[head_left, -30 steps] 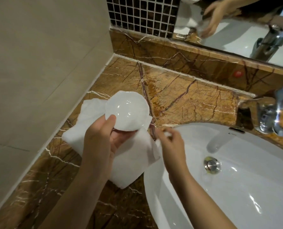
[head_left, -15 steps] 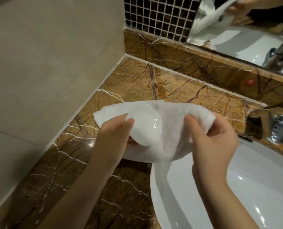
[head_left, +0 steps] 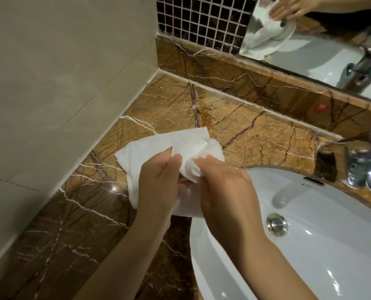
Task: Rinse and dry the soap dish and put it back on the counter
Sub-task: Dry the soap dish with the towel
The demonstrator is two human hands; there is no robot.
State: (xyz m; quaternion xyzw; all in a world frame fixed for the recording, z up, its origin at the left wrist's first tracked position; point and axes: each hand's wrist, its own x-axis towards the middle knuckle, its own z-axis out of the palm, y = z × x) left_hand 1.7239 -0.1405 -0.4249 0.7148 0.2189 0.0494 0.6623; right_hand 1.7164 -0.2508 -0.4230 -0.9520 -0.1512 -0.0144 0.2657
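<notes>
The white soap dish (head_left: 194,146) is held above the marble counter (head_left: 256,135), mostly wrapped in a white cloth (head_left: 145,150); only part of its glossy rim shows. My left hand (head_left: 158,180) grips the dish through the cloth from the left side. My right hand (head_left: 225,187) presses a bunched fold of the cloth into the dish from the right. Both hands touch at the dish, just left of the sink edge.
A white sink basin (head_left: 323,245) with a chrome drain plug (head_left: 276,224) lies at right, a chrome faucet (head_left: 362,167) behind it. A beige tiled wall (head_left: 61,83) bounds the counter's left. The mirror (head_left: 310,35) above the ledge reflects the hands.
The cloth went from lying under the dish to wrapped over it. My right hand moved in from the cloth's edge and now presses cloth into the dish.
</notes>
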